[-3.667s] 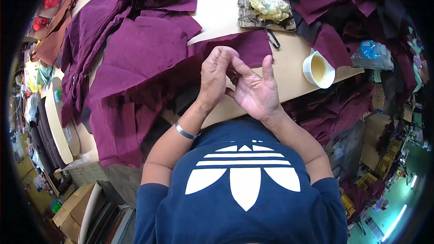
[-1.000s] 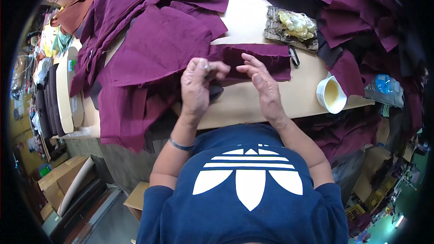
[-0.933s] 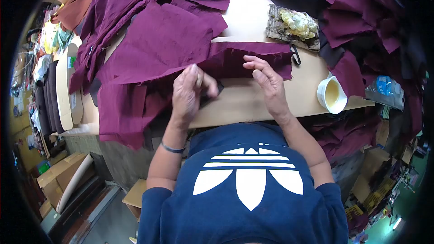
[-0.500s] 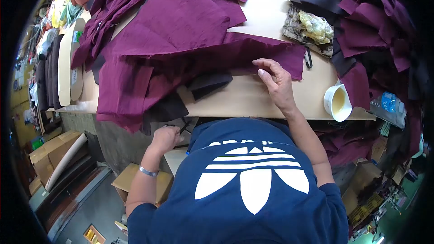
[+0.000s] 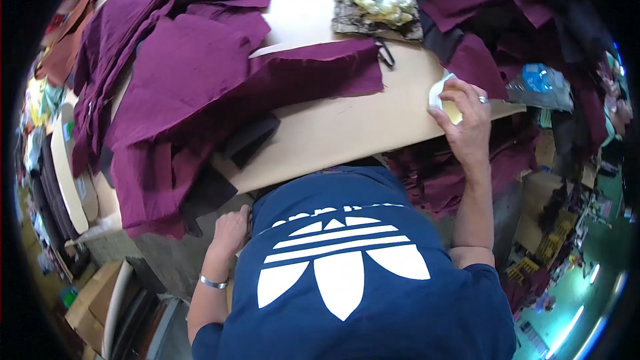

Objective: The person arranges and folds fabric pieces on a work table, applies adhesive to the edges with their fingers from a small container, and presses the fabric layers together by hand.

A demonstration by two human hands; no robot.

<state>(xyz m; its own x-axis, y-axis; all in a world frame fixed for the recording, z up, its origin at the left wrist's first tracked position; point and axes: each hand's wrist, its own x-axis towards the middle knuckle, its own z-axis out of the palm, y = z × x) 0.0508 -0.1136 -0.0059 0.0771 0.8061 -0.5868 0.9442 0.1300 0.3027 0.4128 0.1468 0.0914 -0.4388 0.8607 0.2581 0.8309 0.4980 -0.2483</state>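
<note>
Near the edge of the table (image 5: 320, 137), the right hand (image 5: 471, 120) is pinching the cup (image 5: 435, 96) by its rim; uneven finger pressure could tip yellow liquid (image 5: 453, 112) onto the maroon cloth (image 5: 475, 67) beside it. Well apart, the left hand (image 5: 231, 231) is curling closed by the waist, its contents hidden from me.

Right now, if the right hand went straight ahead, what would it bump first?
Probably the white cup: the right hand curls over its rim, though touching is hard to tell.
</note>
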